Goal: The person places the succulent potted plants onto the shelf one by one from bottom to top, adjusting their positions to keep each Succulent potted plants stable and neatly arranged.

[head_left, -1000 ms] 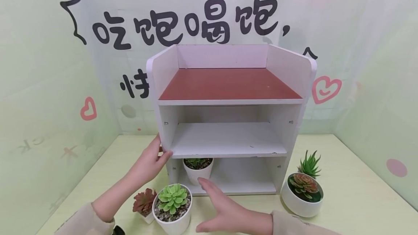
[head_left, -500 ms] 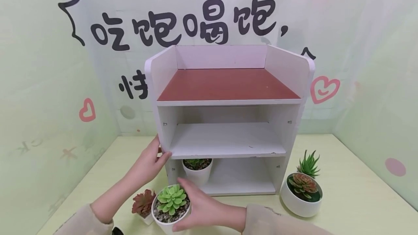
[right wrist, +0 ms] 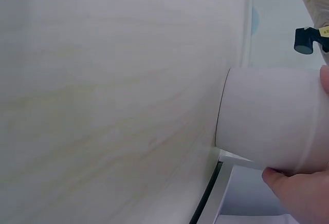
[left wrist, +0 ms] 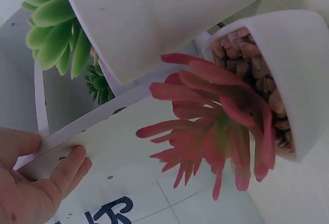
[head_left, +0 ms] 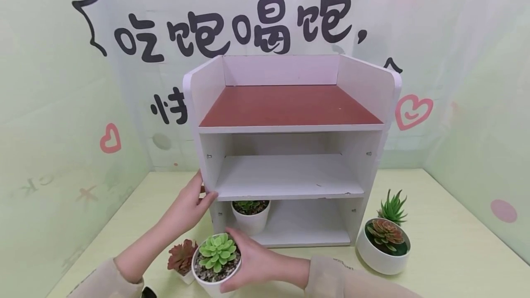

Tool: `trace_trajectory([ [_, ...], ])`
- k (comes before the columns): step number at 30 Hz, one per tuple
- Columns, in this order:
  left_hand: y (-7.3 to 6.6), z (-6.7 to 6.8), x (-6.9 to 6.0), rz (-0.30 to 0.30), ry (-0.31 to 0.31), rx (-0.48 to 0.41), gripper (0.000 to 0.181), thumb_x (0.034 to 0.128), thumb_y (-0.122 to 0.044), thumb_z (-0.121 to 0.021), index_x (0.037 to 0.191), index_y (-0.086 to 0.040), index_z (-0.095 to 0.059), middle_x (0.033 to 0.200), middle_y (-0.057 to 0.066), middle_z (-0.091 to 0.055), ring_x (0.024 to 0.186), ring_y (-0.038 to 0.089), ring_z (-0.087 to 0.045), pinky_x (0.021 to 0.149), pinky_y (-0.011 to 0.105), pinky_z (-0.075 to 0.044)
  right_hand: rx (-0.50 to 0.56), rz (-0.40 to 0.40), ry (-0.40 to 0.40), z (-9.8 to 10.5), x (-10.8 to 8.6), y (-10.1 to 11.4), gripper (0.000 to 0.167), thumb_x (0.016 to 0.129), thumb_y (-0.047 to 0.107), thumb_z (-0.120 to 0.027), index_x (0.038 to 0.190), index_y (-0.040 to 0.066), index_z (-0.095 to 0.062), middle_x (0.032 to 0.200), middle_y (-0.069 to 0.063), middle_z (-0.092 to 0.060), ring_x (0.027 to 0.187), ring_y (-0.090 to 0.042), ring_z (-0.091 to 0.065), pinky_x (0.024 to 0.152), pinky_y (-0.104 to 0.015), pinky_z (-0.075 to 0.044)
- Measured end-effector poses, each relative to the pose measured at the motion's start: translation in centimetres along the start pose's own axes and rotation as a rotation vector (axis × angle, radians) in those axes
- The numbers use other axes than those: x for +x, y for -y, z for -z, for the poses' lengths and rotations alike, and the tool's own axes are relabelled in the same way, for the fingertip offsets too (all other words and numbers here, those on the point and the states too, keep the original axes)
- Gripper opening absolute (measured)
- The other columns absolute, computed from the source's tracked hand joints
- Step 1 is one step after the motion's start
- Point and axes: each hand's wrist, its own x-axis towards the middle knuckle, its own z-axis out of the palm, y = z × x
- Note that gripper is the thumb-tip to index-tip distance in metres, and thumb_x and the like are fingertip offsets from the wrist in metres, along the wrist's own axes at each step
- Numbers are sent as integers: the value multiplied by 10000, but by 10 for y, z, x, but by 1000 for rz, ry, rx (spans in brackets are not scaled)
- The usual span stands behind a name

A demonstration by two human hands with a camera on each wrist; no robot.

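Note:
My left hand [head_left: 188, 206] grips the left side panel of the white shelf unit [head_left: 290, 195], thumb at its front edge; the left wrist view shows the fingers [left wrist: 67, 175] against the panel's outer face. My right hand [head_left: 265, 261] holds the white pot [head_left: 215, 286] with the light green succulent [head_left: 217, 252] from its right side. In the right wrist view that pot [right wrist: 272, 118] shows between thumb and fingers. A red succulent [head_left: 182, 256] in a small white pot stands just left of it. Another white pot [head_left: 251, 220] sits on the bottom shelf at the left.
Right of the unit, a round white bowl [head_left: 385, 256] holds a reddish succulent, with a spiky green plant [head_left: 392, 208] behind it. The unit's top board [head_left: 290, 105] is red-brown. A patterned backdrop stands behind the pale table [head_left: 447, 224].
My right hand has moved left from in front of the bottom shelf and taken hold of the light green succulent's pot. My left hand stays on the side panel.

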Motion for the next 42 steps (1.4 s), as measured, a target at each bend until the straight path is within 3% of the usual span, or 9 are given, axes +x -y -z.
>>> trace_trajectory([
  [7, 0, 1, 0, -5, 0, -1, 590, 874, 31, -551, 1382, 26, -250, 1273, 250, -444, 1050, 382, -545, 753, 413, -552, 93, 8, 35, 2, 3, -3, 996, 558, 184, -871, 1366, 47, -306, 1254, -2, -473, 1137, -75, -460, 991, -259, -391],
  [13, -2, 1, 0, -4, 4, -10, 590, 874, 32, -551, 1382, 19, -251, 1264, 245, -449, 1023, 368, -559, 725, 379, -560, 0, -30, 14, 3, 6, -1, 948, 568, 280, -865, 1341, 66, -358, 1221, 25, -494, 1116, -62, -467, 958, -223, -394],
  [22, -1, 1, 0, 4, 3, -11, 593, 876, 29, -551, 1385, 14, -248, 1271, 243, -445, 1024, 369, -559, 731, 383, -560, -52, -27, 28, 5, 8, 0, 862, 598, 322, -844, 1301, 96, -398, 1172, 54, -509, 1077, -36, -476, 925, -211, -416],
  [29, -1, 2, -1, 9, 2, -11, 585, 876, 31, -549, 1381, 15, -254, 1262, 242, -450, 1016, 370, -563, 727, 384, -561, -72, -6, 37, 4, 9, 0, 874, 608, 331, -834, 1312, 81, -381, 1185, 35, -510, 1081, -44, -477, 927, -213, -416],
  [42, 0, 1, -1, 9, 6, -16, 583, 880, 27, -545, 1385, 13, -252, 1284, 241, -437, 1057, 373, -541, 759, 401, -552, -56, 64, 52, 7, 12, -4, 735, 617, 317, -832, 1227, 145, -459, 1107, 105, -544, 1015, 20, -497, 899, -168, -418],
])
